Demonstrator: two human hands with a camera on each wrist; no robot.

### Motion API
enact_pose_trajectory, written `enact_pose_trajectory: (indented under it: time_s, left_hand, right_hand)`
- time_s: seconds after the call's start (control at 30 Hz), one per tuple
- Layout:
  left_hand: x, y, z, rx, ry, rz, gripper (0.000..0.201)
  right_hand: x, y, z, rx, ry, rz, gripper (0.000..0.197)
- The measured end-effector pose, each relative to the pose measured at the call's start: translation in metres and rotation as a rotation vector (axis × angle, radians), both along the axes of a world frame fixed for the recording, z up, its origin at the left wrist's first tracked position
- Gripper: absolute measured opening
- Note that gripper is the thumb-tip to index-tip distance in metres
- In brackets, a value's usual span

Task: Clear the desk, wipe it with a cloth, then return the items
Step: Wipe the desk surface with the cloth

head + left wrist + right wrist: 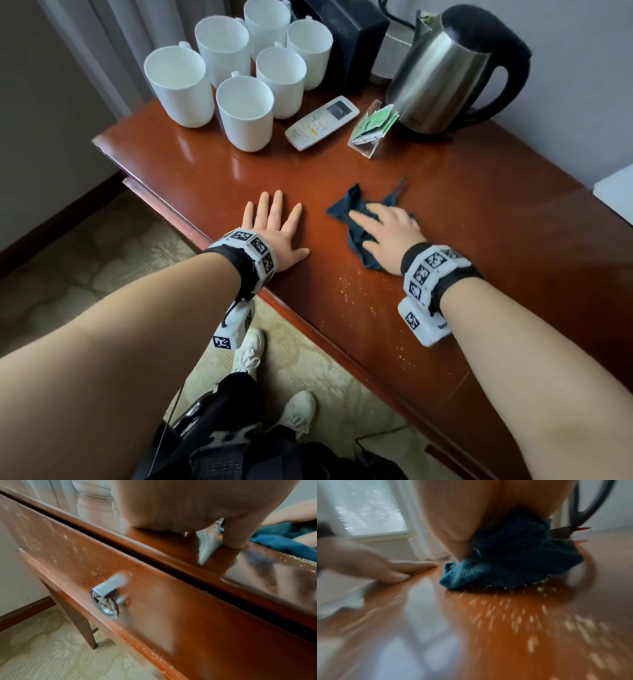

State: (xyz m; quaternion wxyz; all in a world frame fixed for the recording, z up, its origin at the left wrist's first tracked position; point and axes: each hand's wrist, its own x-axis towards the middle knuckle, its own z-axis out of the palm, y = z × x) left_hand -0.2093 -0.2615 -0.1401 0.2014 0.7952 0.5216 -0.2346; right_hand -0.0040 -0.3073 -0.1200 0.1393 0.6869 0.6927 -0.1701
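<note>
Pale crumbs scattered at near edge of glossy red-brown wooden surface, awaiting sweep. Right hand, fingers flat, presses crumpled dark-blue cloth down for wiping; grip released. Left hand flat, likely bracing. Six white mugs, white remote, steel kettle crowded at rear, apparently clearing wipe zone.

right hand pressing cloth, left hand flat

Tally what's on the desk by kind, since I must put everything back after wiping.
Mugs: 6
Kettle: 1
Remote: 1
Tea bag holder: 1
Black box: 1
Cloth: 1
Total: 11
</note>
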Motion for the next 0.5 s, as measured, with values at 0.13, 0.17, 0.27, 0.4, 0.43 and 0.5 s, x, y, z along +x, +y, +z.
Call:
enact_pose_trajectory:
  time_s: [0.13, 0.17, 0.27, 0.4, 0.43, 0.5]
  left_hand:
    - [0.000, -0.001, 0.001, 0.008, -0.005, 0.010, 0.081]
    - [0.000, -0.002, 0.002, 0.006, -0.007, 0.013, 0.081]
    - [0.001, -0.003, 0.003, 0.010, -0.011, 0.018, 0.081]
    - [0.001, -0.004, 0.003, 0.007, -0.009, 0.025, 0.080]
    - [0.002, -0.005, 0.003, 0.006, -0.009, 0.027, 0.080]
    - [0.002, -0.004, 0.003, 0.009, -0.003, 0.029, 0.080]
  right_hand:
    - [-0.008, -0.033, 0.005, -0.082, 0.165, 0.213, 0.053]
    - [-0.004, -0.034, 0.009, -0.113, 0.230, 0.200, 0.050]
    - [0.016, -0.026, 0.026, 0.132, 0.475, -0.047, 0.044]
    - [0.048, -0.014, 0.038, 0.375, 0.475, -0.534, 0.041]
    - [0.055, -0.012, 0.034, 0.305, 0.341, -0.571, 0.041]
    - [0.067, -0.013, 0.022, 0.141, 0.105, -0.558, 0.044]
